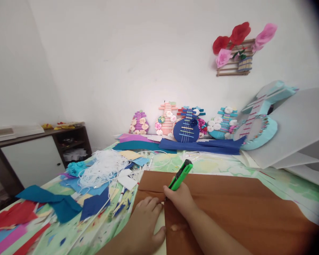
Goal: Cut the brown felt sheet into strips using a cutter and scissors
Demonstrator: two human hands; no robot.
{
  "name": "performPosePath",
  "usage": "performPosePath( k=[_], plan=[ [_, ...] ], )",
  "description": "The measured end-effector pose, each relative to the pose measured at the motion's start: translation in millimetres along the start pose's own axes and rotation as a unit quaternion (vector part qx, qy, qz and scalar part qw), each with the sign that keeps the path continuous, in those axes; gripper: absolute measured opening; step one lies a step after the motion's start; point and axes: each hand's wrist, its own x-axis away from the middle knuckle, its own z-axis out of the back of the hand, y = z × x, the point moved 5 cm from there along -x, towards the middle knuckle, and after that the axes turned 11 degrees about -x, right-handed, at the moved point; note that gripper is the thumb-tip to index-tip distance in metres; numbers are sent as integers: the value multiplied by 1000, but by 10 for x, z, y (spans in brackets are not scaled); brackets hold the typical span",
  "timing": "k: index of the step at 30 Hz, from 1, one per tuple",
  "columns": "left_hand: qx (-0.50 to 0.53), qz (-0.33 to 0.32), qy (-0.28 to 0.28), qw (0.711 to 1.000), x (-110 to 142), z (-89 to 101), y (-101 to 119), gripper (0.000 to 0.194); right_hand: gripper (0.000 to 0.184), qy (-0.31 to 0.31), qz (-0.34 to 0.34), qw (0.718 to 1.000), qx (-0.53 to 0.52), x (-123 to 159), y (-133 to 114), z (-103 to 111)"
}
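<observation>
My right hand point(183, 201) is closed around a green and black utility knife point(180, 177), its handle slanting up and to the right. The knife's lower end meets a large brown sheet point(234, 205) spread over the table; the blade tip is too small to make out. Beside it my left hand point(145, 221) lies flat, fingers stretched, pressing on the left part of the sheet. Between the two hands a cut edge runs toward me, and a pale cream surface point(161, 226) shows in the gap. The sheet has creases near its far left part.
On the left lie a heap of white cord point(103, 168), coloured scraps such as a teal piece point(65, 205), and a white card point(127, 180). Several paper lutes, including a blue one point(186, 130), stand along the wall. A large light-blue lute point(260, 131) leans at right. A cabinet point(32, 159) stands left.
</observation>
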Motion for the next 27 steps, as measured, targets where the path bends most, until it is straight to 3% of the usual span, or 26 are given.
performPosePath(
  k=[18,27],
  plan=[
    [9,6,6,1000,4,13,6,46,20,-18,-12,999,28,-23,18,-33],
    [12,-2,26,1000,18,-3,-5,44,26,-11,3,1000,9,-4,14,9]
  ],
)
